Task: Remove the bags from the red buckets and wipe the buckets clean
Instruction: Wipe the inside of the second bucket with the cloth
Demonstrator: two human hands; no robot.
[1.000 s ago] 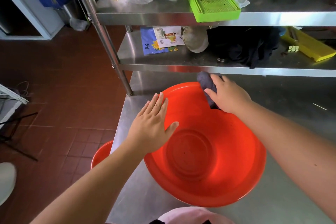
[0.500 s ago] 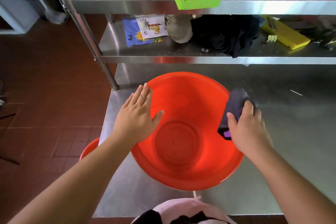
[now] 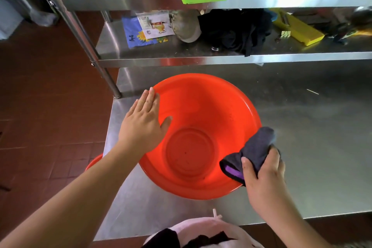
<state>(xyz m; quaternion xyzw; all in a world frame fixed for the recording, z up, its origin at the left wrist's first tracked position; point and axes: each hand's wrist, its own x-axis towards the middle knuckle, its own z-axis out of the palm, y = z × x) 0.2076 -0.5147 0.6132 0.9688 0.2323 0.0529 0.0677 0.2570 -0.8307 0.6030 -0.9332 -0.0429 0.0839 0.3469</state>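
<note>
Red bucket [image 3: 201,106], seemingly speck-dotted inside; flat left hand [image 3: 144,124] steadies it, right hand [image 3: 263,175] clutches grey cloth [image 3: 255,148].

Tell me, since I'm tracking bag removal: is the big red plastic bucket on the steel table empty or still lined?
Empty: the red plastic bucket shows bare walls and base, with no bag inside.

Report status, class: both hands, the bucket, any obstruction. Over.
Left hand flat on the red bucket rim, steadying. Right hand grips a dark cloth against the near-right rim. No bag inside. Nothing in the way.
</note>
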